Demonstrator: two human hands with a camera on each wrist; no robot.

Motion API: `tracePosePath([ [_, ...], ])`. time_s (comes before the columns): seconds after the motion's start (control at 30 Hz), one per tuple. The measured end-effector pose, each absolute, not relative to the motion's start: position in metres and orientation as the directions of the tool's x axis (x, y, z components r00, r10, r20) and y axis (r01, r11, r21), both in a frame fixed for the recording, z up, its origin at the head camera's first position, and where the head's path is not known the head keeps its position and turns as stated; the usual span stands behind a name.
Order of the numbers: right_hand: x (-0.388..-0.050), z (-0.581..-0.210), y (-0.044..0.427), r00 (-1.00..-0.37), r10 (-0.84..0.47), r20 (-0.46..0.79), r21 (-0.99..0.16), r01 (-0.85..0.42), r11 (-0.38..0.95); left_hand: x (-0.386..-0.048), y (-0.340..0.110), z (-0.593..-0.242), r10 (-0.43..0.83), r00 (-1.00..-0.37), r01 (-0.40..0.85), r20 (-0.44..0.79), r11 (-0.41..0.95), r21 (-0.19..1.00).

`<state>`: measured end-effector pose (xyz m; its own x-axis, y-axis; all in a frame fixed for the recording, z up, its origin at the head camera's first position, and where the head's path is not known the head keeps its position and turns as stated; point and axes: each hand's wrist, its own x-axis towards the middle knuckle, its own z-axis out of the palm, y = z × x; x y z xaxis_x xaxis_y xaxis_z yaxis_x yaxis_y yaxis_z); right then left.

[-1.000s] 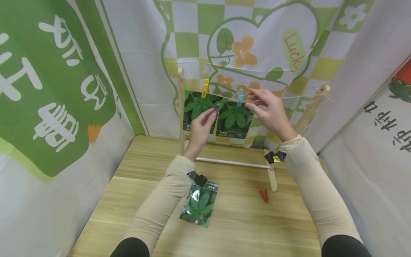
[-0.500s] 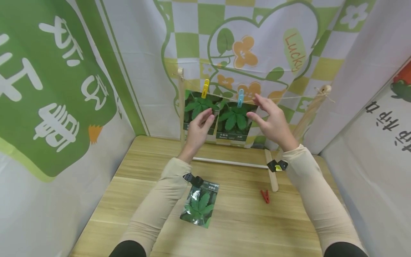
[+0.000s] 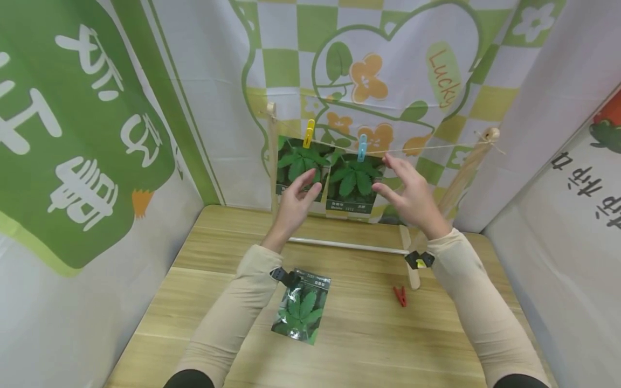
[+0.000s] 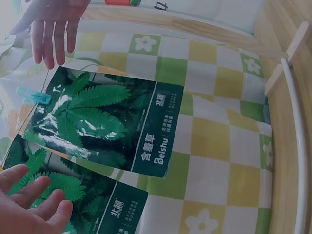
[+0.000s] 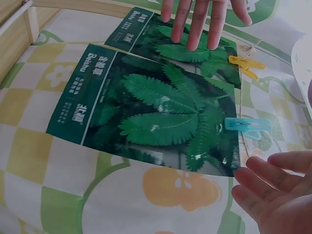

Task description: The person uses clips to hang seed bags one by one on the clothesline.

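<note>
Two seed packets with green leaf pictures hang side by side on a thin string (image 3: 436, 147). A yellow clothespin (image 3: 309, 134) clips the left packet (image 3: 291, 161), and a light blue clothespin (image 3: 361, 149) clips the right packet (image 3: 354, 180). My left hand (image 3: 291, 207), fingers loosely bent and empty, is in front of the left packet's lower part. Beside the right packet's right edge is my right hand (image 3: 414, 199), thumb and fingers spread. In the right wrist view its fingertips lie close to the packet's corner; I cannot tell whether they touch.
A third leaf packet (image 3: 302, 310) lies on the wooden table (image 3: 368, 334), near my left wrist. To the right lies a red clothespin (image 3: 400, 296). The string spans a wooden frame (image 3: 458, 175) with a white bottom rod (image 3: 349, 246). Printed cloth hangs behind.
Both hands have drawn back and down a little from the packets. My right fingers have left the string near the blue clothespin and spread. The hanging packets stay in place.
</note>
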<state>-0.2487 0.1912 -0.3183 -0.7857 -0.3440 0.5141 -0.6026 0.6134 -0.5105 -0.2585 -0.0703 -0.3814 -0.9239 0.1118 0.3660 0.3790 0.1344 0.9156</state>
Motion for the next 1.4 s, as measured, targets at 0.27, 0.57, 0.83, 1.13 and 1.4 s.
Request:
tracePosePath([
  [0.27,-0.243,-0.329,0.193,-0.801,-0.333,0.498,-0.504,-0.580,0.640,-0.254,-0.075,-0.386,0.107,-0.925,0.377,0.364,0.152,0.914],
  [0.57,-0.238,-0.344,0.198,-0.799,-0.318,0.510,-0.499,-0.576,0.647,-0.248,-0.080,-0.392,0.092,-0.939,0.343,0.331,0.162,0.925],
  [0.83,-0.235,-0.358,0.202,-0.802,-0.303,0.514,-0.510,-0.570,0.645,-0.246,-0.081,-0.400,0.083,-0.949,0.314,0.304,0.170,0.934],
  [1.13,-0.234,-0.370,0.204,-0.817,-0.288,0.499,-0.528,-0.550,0.647,-0.243,-0.081,-0.409,0.052,-0.954,0.299,0.294,0.163,0.940],
  [1.4,-0.231,-0.383,0.210,-0.839,-0.270,0.472,-0.548,-0.520,0.656,-0.241,-0.081,-0.420,0.033,-0.964,0.264,0.262,0.184,0.947],
])
